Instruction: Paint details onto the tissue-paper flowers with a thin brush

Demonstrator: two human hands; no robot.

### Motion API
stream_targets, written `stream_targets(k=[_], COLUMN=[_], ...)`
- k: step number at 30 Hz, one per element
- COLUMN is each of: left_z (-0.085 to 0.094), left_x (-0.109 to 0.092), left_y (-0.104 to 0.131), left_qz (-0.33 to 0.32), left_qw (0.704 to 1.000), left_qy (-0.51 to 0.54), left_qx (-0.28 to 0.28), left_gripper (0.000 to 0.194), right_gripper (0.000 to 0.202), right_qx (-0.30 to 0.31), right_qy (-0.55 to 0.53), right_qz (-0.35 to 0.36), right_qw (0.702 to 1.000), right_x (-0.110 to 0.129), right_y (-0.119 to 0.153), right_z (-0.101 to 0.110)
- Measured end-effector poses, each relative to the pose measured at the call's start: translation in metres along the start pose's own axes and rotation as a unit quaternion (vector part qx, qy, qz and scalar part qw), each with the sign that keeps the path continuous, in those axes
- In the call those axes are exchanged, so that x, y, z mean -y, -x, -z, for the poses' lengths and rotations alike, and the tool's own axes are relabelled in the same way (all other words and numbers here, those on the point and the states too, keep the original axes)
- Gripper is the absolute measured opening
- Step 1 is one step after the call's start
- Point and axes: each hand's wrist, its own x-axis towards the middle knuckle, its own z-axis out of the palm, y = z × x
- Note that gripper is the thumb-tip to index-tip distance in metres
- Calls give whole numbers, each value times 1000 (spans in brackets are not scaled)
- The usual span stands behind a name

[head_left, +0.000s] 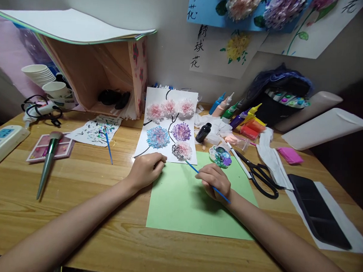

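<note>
A thin blue paintbrush (pixel 192 166) is pinched in my right hand (pixel 215 182), its tip touching the lowest pink flower (pixel 186 150), whose left side is black. That flower belongs to a white sheet (pixel 142 145) with several raised, fluffy flowers and black painted stems. Besides it there are a blue flower (pixel 158 137), a purple flower (pixel 181 131) and pink ones along the top. My left hand (pixel 147 169) rests with curled fingers at the sheet's lower left edge; whether anything is under the fingers is hidden. Below my right hand lies a green sheet (pixel 179 207).
Right of the sheet stand a black ink bottle (pixel 203 133), a paint-smeared palette (pixel 220 156), scissors (pixel 262 176) and several paint bottles (pixel 227 106). To the left lie a second blue brush (pixel 109 148), a stained tissue (pixel 94 129) and a large makeup brush (pixel 48 163). An open box (pixel 138 71) stands behind.
</note>
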Motion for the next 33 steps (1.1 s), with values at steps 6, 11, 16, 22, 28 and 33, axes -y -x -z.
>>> stream_targets(k=[6, 11, 16, 22, 28, 33], left_z=[2, 4, 6, 5, 3, 2], left_x=[1, 0, -1, 0, 3, 4], left_y=[0, 0, -1, -2, -1, 0], left_qz=[-2, 2, 0, 9, 22, 27], left_qw=[1000, 1000, 1000, 1000, 1000, 1000], left_qy=[12, 3, -4, -5, -4, 0], left_qx=[-3, -3, -8, -3, 7, 13], left_gripper=[17, 16, 17, 19, 17, 17], right_gripper=[27, 34, 36, 35, 36, 39], right_qx=[-200, -262, -219, -170, -184, -232], right_qy=[45, 21, 20, 17, -13, -46], right_qz=[-94, -260, -275, -289, -306, -327], right_qw=[974, 929, 936, 942, 934, 915], right_x=[-32, -70, -90, -96, -98, -103], right_y=[-41, -93, -90, -75, -73, -74], right_z=[34, 62, 56, 44, 40, 43])
